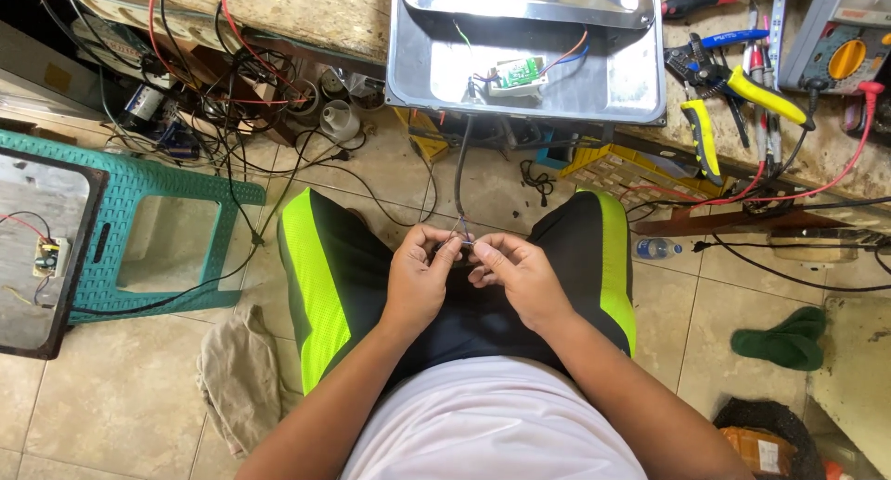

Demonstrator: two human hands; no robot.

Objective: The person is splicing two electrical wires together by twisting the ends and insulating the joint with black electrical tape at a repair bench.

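We sit at the table [325, 16] with both hands over our lap, fingertips drawn together. Our left hand [422, 276] and right hand [520, 276] each pinch the thin wire ends [461, 242] of the dark cable [460, 164], and the two hands nearly touch at that spot. The cable hangs down from the metal tray [640, 81] on the table edge, where a small green circuit board [515, 74] sits with orange, blue and green leads attached. So the board end looks already wired, while the free end between our fingers seems the part in hand; whether the strands are stripped, twisted or joined we cannot tell, they are too fine to read. Yellow-handled pliers [742, 95] lie untouched on the table to the right, near a meter [845, 58] with a red lead. On the left a teal stool [139, 229] stands on the tiled floor, next to a second tray [37, 248] with its own small board. A rag [241, 378] lies by our left knee.
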